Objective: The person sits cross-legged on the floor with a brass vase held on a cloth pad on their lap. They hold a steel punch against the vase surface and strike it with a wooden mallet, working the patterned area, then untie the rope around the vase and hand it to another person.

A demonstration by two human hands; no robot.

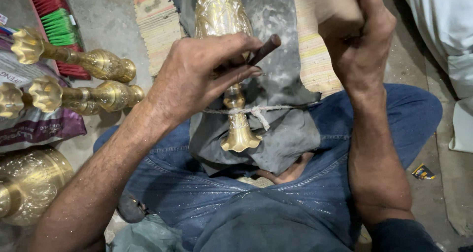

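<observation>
From the head view, my left hand is closed around a short dark punch, fingers pinched tight on its shaft, the tip angled down against the brass vase that lies just beyond my knuckles. The vase rests on a grey cloth across my lap, its flared foot near my wrist, bound with a knotted string at the narrow stem.

My right hand is raised beside the left, clenched into a fist; I think it grips a striking tool, but the frame's top edge cuts it off, so I cannot tell what it has hold of.

The risk, as I judge it: the punch sits close to my own fingertips, so an off-centre blow could land on them. The rounded brass could let the tip skid and scar the pattern. If the string slackens, the vase may roll on the cloth.

Away from my left forearm, finished brass stands lie on the floor.
</observation>
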